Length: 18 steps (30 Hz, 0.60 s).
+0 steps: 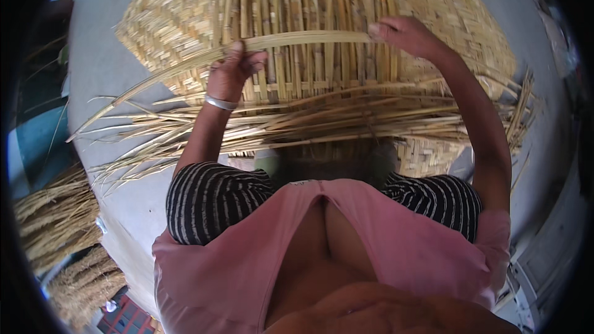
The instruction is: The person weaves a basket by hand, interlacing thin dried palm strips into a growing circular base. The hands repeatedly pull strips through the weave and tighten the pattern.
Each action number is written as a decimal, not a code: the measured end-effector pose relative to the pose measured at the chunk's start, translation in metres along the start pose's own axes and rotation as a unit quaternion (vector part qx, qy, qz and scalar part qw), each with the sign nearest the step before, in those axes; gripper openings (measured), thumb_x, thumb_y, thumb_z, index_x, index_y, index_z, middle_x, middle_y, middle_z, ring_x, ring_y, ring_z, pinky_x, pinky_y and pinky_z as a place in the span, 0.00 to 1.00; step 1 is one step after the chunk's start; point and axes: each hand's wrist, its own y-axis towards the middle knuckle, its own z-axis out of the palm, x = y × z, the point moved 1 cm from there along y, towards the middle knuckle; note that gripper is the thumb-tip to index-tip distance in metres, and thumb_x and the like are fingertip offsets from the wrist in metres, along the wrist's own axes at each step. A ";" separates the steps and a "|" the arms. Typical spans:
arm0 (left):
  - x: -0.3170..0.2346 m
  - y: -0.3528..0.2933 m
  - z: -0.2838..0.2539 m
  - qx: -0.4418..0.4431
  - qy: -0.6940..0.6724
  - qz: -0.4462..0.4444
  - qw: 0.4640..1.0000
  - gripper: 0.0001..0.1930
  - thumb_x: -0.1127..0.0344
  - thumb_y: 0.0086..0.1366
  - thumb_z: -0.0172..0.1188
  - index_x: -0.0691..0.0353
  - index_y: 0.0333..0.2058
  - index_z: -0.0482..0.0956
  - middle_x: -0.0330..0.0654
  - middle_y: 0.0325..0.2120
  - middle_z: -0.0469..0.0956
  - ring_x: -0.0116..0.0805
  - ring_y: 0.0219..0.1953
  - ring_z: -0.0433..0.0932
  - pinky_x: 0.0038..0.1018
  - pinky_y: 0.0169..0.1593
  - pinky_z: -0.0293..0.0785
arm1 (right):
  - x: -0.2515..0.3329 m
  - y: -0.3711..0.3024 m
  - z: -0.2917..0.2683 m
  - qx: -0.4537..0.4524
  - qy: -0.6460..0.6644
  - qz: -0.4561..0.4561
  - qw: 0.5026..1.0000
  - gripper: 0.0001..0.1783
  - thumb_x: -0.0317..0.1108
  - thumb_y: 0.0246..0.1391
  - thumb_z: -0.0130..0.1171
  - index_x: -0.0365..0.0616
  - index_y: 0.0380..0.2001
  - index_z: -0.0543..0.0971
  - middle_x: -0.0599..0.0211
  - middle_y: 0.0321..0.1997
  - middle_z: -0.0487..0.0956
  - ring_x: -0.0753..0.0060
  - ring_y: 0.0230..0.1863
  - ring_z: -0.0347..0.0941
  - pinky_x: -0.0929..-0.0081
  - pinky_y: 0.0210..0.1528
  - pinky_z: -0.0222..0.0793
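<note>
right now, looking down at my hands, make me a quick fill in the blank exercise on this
1. The left hand and right hand hold one pale strip, and the silver bracelet is on the ____ wrist.
2. The trousers are black with pale ____.
3. The shirt is ____ in colour.
4. In the picture, the loose stalks lie ____ the trousers and the strip.
Missing words: left; stripes; pink; between

The right end of the strip [315, 37] is hidden by the right hand [408, 35]; the woven mat [451, 9] is cut off at its far side, straw [54, 222] at left.
</note>
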 end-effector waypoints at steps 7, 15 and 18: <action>0.026 0.017 -0.054 -0.002 -0.067 -0.018 0.998 0.12 0.61 0.71 0.55 0.63 0.45 0.76 0.48 0.38 0.82 0.44 0.43 0.83 0.36 0.44 0.82 | 0.046 -0.037 -0.016 -0.151 -0.034 -0.111 0.982 0.15 0.46 0.61 0.54 0.46 0.30 0.78 0.68 0.18 0.71 0.72 0.21 0.66 0.67 0.27 0.61; 0.008 0.045 -0.108 -0.030 -0.021 -0.017 0.999 0.13 0.62 0.69 0.58 0.60 0.48 0.77 0.41 0.43 0.81 0.41 0.47 0.81 0.38 0.50 0.77 | -0.010 -0.043 -0.001 0.098 0.033 0.031 0.994 0.19 0.47 0.63 0.55 0.42 0.27 0.75 0.78 0.20 0.67 0.81 0.24 0.62 0.74 0.28 0.61; 0.006 0.051 -0.108 -0.046 0.000 -0.013 0.999 0.11 0.63 0.68 0.59 0.60 0.45 0.79 0.42 0.39 0.83 0.41 0.45 0.83 0.35 0.45 0.79 | -0.019 -0.048 0.009 0.107 0.036 0.011 0.994 0.17 0.44 0.60 0.57 0.41 0.26 0.73 0.73 0.17 0.64 0.78 0.21 0.62 0.70 0.26 0.57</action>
